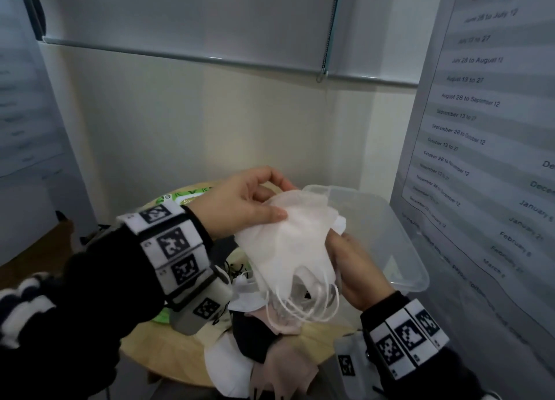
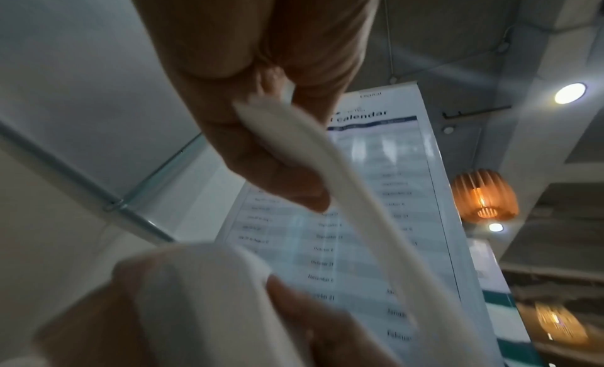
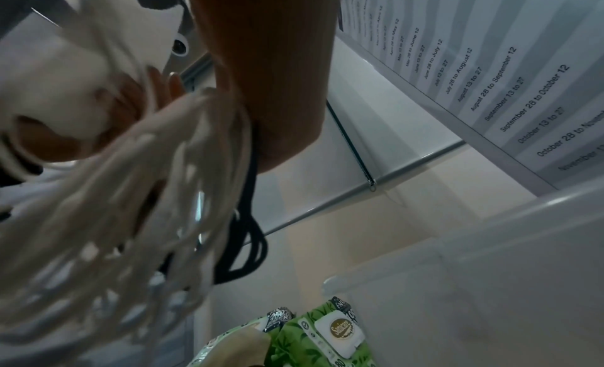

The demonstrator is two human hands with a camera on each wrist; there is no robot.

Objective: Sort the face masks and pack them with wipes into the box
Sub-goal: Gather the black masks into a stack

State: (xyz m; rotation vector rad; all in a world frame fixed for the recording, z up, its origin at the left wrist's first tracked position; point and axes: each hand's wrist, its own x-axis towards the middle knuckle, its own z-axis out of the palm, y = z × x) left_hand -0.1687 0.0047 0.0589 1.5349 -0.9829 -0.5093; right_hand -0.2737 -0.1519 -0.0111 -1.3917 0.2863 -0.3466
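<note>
White mask stack is pinched by left hand and gripped by right hand just beside the clear box; dangling ear loops could be snagged on its rim.

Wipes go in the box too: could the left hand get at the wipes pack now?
Probably not yet: the left hand pinches the white masks, though the wipes lie just behind it.

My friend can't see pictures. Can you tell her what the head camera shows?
Two hands hold a stack of white masks above a small table: the left hand pinches the top, the right hand supports it. A clear box sits beside them.
</note>
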